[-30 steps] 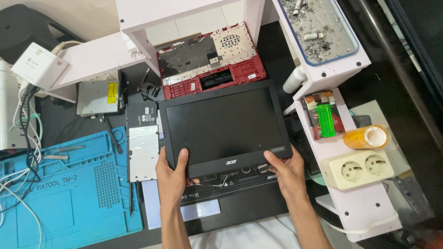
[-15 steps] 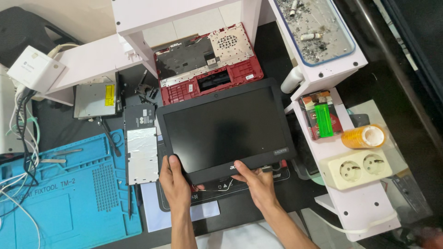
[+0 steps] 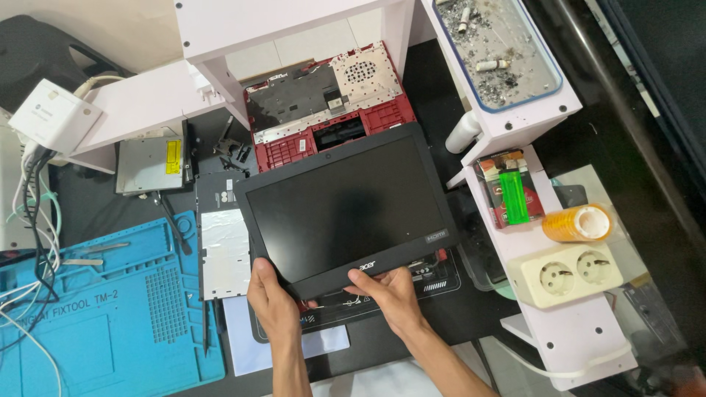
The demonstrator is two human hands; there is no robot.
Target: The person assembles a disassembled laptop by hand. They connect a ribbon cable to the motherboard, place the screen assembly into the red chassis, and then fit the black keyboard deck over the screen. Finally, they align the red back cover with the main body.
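Note:
A black laptop screen panel (image 3: 346, 209) lies tilted across the dark work surface, its top edge over a red laptop base shell (image 3: 323, 103). My left hand (image 3: 271, 298) grips the panel's lower left corner. My right hand (image 3: 390, 294) holds the panel's bottom edge near the middle, fingers curled over the bezel. Under the bottom edge, a black base part with thin wires (image 3: 430, 268) shows.
A blue repair mat (image 3: 95, 323) lies at left beside a silver-faced cover plate (image 3: 224, 250) and an optical drive (image 3: 151, 165). At right, a white shelf (image 3: 566, 323) carries a socket strip (image 3: 566, 273), a roll of amber tape (image 3: 577, 223), a green lighter (image 3: 513, 197) and a debris tray (image 3: 496, 48).
The screen panel has shifted left and tilted. My right hand has slid from the panel's lower right corner toward the middle of its bottom edge.

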